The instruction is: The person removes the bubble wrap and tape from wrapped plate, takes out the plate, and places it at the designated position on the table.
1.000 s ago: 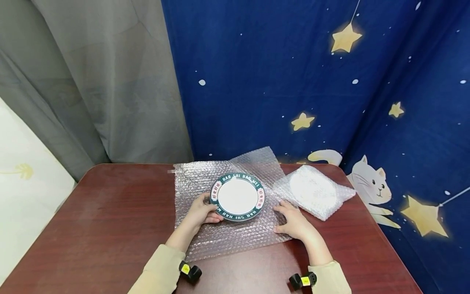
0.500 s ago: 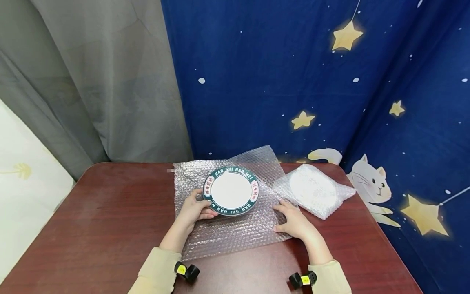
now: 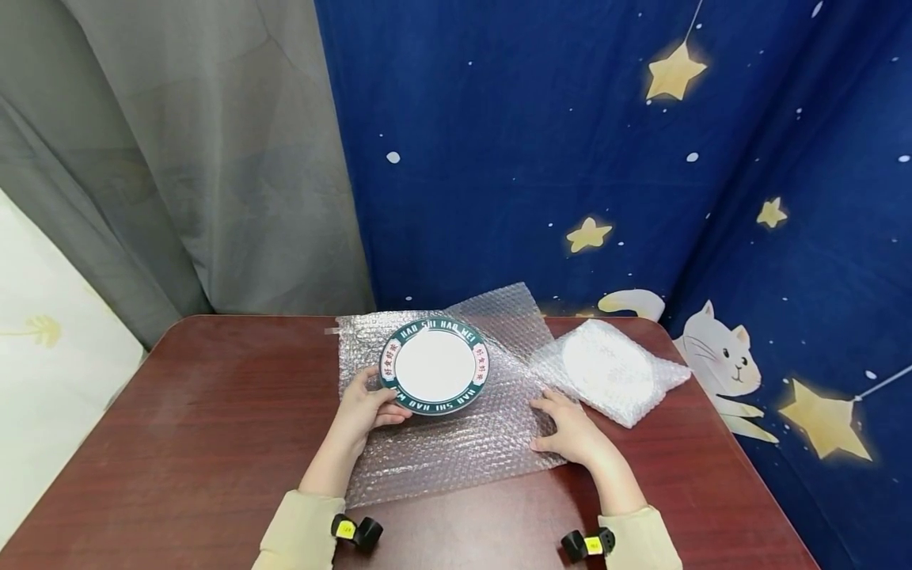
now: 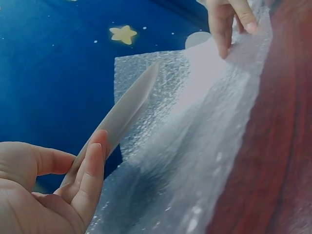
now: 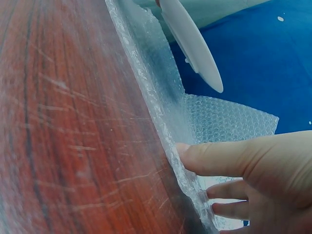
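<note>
A round white plate [image 3: 435, 366] with a green lettered rim is held above a sheet of bubble wrap [image 3: 456, 453]. My left hand [image 3: 359, 412] pinches its near-left rim, thumb on top and fingers beneath. Both wrist views show the plate [image 4: 124, 109] edge-on and apart from the wrap, its white underside showing in the right wrist view. My right hand [image 3: 566, 431] rests on the right part of the sheet with thumb and fingers spread. In the right wrist view, the thumb of that hand [image 5: 258, 178] touches the wrap's edge.
A bundle in bubble wrap [image 3: 609, 370] with a white round shape inside lies right of the sheet, touching or overlapping it. The brown wooden table [image 3: 235, 427] extends to the left and front. Grey and blue curtains [image 3: 499, 158] hang behind its far edge.
My left hand has carried the plate to the left and slightly away from me over the wrap. The right hand has stayed where it was on the sheet.
</note>
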A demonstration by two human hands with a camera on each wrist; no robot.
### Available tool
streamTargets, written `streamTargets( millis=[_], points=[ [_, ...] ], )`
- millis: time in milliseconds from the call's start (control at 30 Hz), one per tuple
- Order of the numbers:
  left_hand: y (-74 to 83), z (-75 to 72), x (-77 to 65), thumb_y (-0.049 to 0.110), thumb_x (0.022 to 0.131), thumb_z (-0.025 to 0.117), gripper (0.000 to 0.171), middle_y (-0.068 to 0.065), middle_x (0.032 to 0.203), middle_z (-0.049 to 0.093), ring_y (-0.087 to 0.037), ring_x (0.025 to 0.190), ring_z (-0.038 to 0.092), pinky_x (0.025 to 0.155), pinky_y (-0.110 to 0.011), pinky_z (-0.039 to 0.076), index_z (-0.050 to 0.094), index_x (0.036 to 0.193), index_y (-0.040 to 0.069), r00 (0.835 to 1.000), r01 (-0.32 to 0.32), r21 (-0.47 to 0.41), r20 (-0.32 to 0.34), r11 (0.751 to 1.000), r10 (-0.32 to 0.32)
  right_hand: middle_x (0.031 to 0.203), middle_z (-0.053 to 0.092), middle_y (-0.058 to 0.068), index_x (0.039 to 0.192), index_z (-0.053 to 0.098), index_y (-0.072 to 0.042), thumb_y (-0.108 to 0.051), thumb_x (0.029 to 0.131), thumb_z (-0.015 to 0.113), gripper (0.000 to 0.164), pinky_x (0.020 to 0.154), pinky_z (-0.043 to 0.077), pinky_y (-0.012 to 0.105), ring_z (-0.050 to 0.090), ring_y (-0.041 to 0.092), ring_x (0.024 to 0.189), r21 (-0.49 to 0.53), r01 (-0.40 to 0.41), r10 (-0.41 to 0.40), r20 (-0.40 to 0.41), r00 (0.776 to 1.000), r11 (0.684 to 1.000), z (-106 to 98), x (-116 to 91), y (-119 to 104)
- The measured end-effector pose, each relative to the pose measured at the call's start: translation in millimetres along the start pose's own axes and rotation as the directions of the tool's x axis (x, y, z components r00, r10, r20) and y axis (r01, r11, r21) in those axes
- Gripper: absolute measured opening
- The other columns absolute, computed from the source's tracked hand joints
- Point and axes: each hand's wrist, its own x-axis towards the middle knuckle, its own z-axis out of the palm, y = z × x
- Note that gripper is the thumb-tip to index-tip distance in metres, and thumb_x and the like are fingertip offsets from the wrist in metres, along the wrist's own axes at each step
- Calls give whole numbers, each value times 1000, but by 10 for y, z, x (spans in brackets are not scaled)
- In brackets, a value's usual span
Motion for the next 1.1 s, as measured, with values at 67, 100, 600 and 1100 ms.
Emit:
streamTargets(
  millis=[67, 100, 600, 1100],
  points=[
    [25, -30, -14, -8, 92, 46, 57, -18, 76, 65, -23, 57, 68, 57, -31, 57, 21, 143, 0, 1000, -1, -1, -8, 1000, 1, 139, 39, 33, 127, 57, 5, -14, 72, 83, 64, 104, 23, 65, 30, 48, 132, 3, -3, 3, 1, 1000, 1000, 1, -4, 0],
    [40, -47, -21, -8, 93, 45, 57, -18, 75, 65, -23, 57, 68, 58, -31, 57, 20, 144, 0, 1000, 2, -2, -11, 1000, -2, 139, 39, 33, 127, 57, 5, -14, 72, 83, 63, 103, 23, 65, 30, 48, 132, 2, -2, 2, 2, 1000, 1000, 2, -5, 3],
    [211, -298, -72, -5, 95, 46, 58, -15, 78, 66, -22, 62, 69, 60, -32, 57, 18, 146, 1, 999, -14, -26, -45, 1000, 13, 140, 38, 32, 128, 56, 5, -13, 73, 82, 63, 105, 20, 65, 30, 48, 133, 5, -9, 9, 5, 1000, 1000, -2, -4, 12],
    [344, -548, -124, -2, 97, 44, 57, -12, 79, 66, -21, 65, 70, 64, -31, 57, 16, 146, 1, 996, -19, -21, -90, 1000, 17, 141, 38, 31, 129, 56, 5, -13, 74, 82, 64, 104, 22, 66, 30, 48, 133, 1, -9, 9, 2, 1000, 1000, 14, 0, 17]
  ],
)
